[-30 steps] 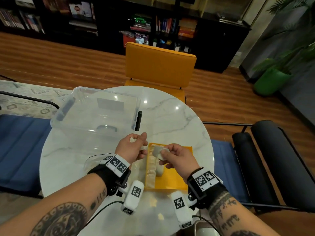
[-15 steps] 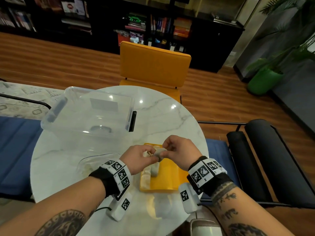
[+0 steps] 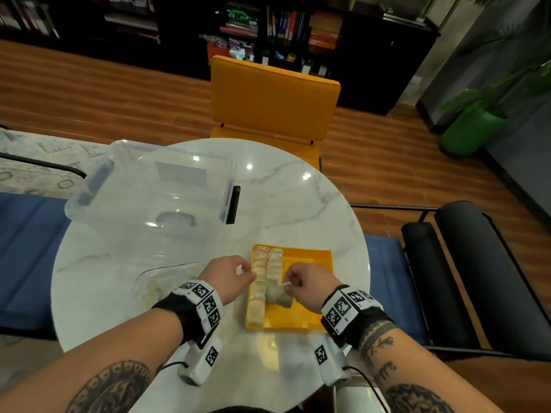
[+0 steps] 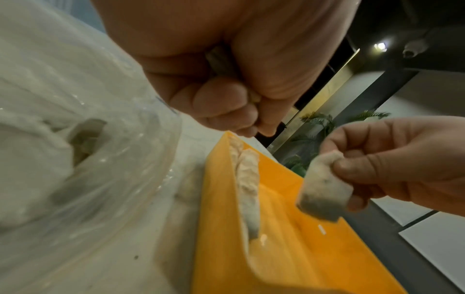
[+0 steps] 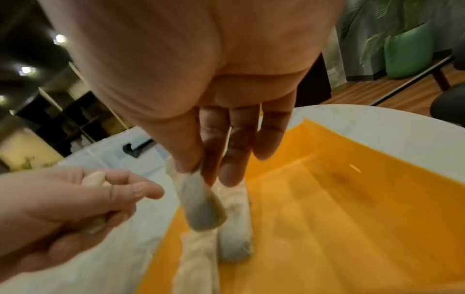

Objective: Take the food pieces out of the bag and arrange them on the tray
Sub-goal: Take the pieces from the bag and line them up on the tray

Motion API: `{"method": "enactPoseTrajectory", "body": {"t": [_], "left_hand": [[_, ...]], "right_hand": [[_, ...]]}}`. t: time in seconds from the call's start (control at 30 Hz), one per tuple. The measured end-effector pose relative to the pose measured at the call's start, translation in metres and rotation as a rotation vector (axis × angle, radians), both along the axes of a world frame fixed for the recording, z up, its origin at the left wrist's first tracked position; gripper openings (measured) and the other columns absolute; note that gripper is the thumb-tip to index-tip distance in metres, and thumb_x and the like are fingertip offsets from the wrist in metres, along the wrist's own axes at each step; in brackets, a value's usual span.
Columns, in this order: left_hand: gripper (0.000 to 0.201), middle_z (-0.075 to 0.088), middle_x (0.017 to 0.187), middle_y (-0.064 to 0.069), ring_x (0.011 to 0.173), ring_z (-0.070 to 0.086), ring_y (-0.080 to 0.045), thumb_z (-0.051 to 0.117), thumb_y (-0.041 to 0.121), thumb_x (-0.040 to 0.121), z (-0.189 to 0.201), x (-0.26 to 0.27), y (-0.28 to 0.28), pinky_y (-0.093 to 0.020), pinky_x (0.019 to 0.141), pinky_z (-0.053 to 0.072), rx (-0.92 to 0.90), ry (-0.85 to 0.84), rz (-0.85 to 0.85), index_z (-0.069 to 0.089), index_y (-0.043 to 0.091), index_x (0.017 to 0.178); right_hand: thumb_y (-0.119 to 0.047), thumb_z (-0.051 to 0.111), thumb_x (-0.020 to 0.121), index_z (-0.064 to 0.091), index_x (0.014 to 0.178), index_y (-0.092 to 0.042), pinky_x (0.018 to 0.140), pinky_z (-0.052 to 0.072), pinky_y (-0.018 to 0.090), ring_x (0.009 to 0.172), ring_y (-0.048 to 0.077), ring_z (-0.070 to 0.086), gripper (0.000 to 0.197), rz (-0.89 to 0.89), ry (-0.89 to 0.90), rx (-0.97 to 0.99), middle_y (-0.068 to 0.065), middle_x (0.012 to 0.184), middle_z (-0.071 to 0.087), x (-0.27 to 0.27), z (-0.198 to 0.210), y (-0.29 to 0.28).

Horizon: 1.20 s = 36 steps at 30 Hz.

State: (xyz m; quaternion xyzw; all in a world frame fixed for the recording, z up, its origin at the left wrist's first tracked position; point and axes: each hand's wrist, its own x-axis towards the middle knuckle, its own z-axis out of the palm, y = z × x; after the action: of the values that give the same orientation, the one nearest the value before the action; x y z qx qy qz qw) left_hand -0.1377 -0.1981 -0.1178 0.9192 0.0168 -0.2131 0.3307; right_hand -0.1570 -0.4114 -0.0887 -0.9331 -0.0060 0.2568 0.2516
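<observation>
A yellow tray [image 3: 311, 263] lies on the marble table, with two rows of pale food pieces [image 3: 258, 281] along its left side. My right hand [image 3: 287, 284] pinches one grey-white piece [image 5: 201, 204] by its top end between thumb and forefinger, so that it hangs just above the near end of the second row [image 5: 235, 234]. My left hand [image 3: 246, 271] hovers at the tray's left edge, fingers curled round another pale piece [image 5: 93, 179]. The clear plastic bag [image 3: 161, 283] lies left of the tray with more pieces [image 4: 85, 135] inside.
A large clear plastic bin [image 3: 149, 186] stands at the back left of the round table [image 3: 298, 204]. An orange chair [image 3: 272, 96] is behind the table, and dark chairs [image 3: 477, 263] stand to the right. The tray's right half [image 5: 352, 199] is bare.
Half a second ago both hands met over the tray on one clump. They have since drawn apart, each with a piece, and the right hand has dropped toward the second row.
</observation>
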Motion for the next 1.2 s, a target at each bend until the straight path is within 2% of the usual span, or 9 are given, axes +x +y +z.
{"method": "enactPoseTrajectory", "body": {"t": [0.1,0.33,0.5,0.6,0.83,0.9,1.0,1.07,1.2], "left_hand": [[0.03,0.066,0.116,0.001,0.106,0.061,-0.017,0.063,0.046,0.088,-0.01,-0.003,-0.003,-0.025,0.08,0.044,0.086,0.019,-0.043,0.067,0.027,0.11],[0.033,0.065,0.115,0.003,0.103,0.061,-0.015,0.062,0.045,0.088,-0.021,-0.005,-0.01,-0.025,0.08,0.046,0.172,0.056,-0.124,0.064,0.026,0.115],[0.027,0.065,0.109,0.004,0.093,0.061,-0.014,0.063,0.046,0.087,-0.022,-0.004,-0.01,-0.025,0.074,0.047,0.171,0.08,-0.106,0.064,0.029,0.108],[0.022,0.064,0.1,0.004,0.088,0.062,-0.015,0.064,0.046,0.086,-0.023,-0.004,-0.009,-0.025,0.073,0.049,0.162,0.095,-0.095,0.063,0.03,0.1],[0.019,0.062,0.095,0.005,0.087,0.061,-0.014,0.068,0.047,0.082,-0.022,-0.004,-0.006,-0.027,0.075,0.052,0.103,0.098,-0.057,0.057,0.032,0.088],[0.022,0.064,0.096,0.005,0.086,0.062,-0.014,0.071,0.048,0.08,-0.021,-0.004,-0.005,-0.029,0.074,0.052,0.052,0.1,-0.013,0.056,0.032,0.084],[0.027,0.064,0.085,0.002,0.063,0.062,-0.016,0.075,0.046,0.077,-0.014,-0.004,-0.005,-0.027,0.055,0.05,-0.119,0.115,0.105,0.054,0.03,0.084],[0.028,0.066,0.086,0.0,0.053,0.062,-0.018,0.078,0.036,0.078,-0.007,-0.004,-0.005,-0.026,0.046,0.048,-0.279,0.143,0.175,0.054,0.028,0.09],[0.038,0.071,0.081,-0.015,0.057,0.064,-0.019,0.073,0.008,0.081,0.009,-0.005,-0.007,-0.029,0.047,0.049,-0.569,0.235,0.218,0.052,0.017,0.111]], "right_hand": [[-0.029,0.064,0.086,0.056,0.078,-0.034,0.069,0.052,0.03,0.078,0.013,0.059,0.012,0.085,0.099,-0.112,-0.011,0.085,0.06,0.001,-0.02,0.005],[-0.029,0.067,0.088,0.066,0.095,-0.027,0.075,0.05,0.029,0.09,0.017,0.06,0.007,0.06,0.119,-0.163,-0.003,0.102,0.066,0.02,-0.046,0.017],[-0.029,0.071,0.087,0.07,0.1,-0.025,0.08,0.052,0.029,0.097,0.02,0.063,0.014,-0.022,0.109,-0.17,-0.001,0.107,0.068,0.034,-0.054,0.018],[-0.031,0.071,0.086,0.069,0.099,-0.026,0.075,0.05,0.028,0.094,0.019,0.063,0.014,-0.034,0.111,-0.178,-0.001,0.106,0.068,0.037,-0.058,0.018],[-0.031,0.073,0.083,0.063,0.095,-0.026,0.081,0.055,0.033,0.091,0.018,0.063,0.016,-0.065,0.132,-0.173,-0.003,0.1,0.066,0.037,-0.062,0.02],[-0.031,0.074,0.082,0.061,0.096,-0.025,0.08,0.055,0.033,0.09,0.019,0.063,0.02,-0.079,0.136,-0.165,-0.002,0.1,0.065,0.036,-0.059,0.018],[-0.03,0.073,0.084,0.057,0.095,-0.027,0.073,0.05,0.03,0.086,0.018,0.061,0.019,-0.115,0.097,-0.136,-0.006,0.093,0.061,0.034,-0.047,0.015],[-0.027,0.067,0.087,0.056,0.091,-0.028,0.07,0.048,0.029,0.083,0.017,0.06,0.011,-0.129,0.025,-0.08,-0.008,0.09,0.061,0.032,-0.037,0.016],[-0.026,0.068,0.088,0.063,0.087,-0.03,0.072,0.046,0.021,0.077,0.005,0.06,0.007,-0.233,-0.122,0.305,-0.011,0.088,0.067,0.022,-0.012,0.025]]}}
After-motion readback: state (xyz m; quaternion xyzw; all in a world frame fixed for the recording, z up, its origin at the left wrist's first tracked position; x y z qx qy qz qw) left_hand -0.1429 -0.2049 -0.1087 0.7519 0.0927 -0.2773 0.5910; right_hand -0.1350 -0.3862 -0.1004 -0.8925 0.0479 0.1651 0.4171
